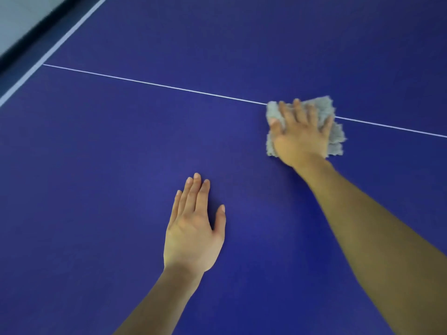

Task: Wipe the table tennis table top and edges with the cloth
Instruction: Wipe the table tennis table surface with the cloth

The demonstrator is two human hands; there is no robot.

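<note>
The blue table tennis table top (121, 153) fills almost the whole view. A thin white centre line (154, 83) crosses it from upper left to right. My right hand (300, 134) presses flat on a crumpled grey cloth (336, 136) that lies over this line at the right. Palm down, my left hand (193, 228) rests on the bare table in the lower middle, fingers together and holding nothing.
The table's white end line (55, 48) and dark edge (31, 42) run diagonally at the upper left. Beyond the edge a pale grey floor (21, 15) shows.
</note>
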